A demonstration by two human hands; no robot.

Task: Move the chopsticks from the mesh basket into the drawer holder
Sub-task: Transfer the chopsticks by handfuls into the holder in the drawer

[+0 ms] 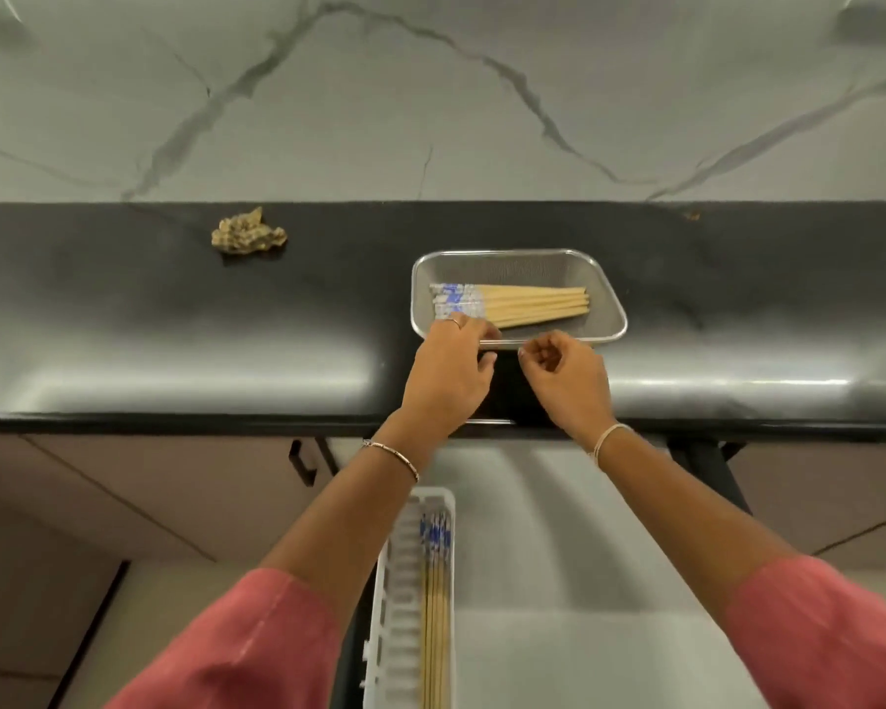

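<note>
A steel mesh basket (602, 294) sits on the black counter. Several pale wooden chopsticks (533, 305) with blue-and-white patterned ends lie in it, ends pointing left. My left hand (448, 378) rests at the basket's near left corner, fingertips on the patterned ends; whether they grip a chopstick is hidden. My right hand (566, 378) hovers at the front rim, fingers curled in, nothing visible in them. Below, the white drawer holder (397, 596) stands open with several chopsticks (437, 596) lying lengthwise in it.
A crumpled brownish scrap (249, 232) lies on the counter (175, 309) at the back left. A marble-patterned wall (430, 94) rises behind. The open drawer (558, 580) is below the counter edge, with cabinet fronts on either side.
</note>
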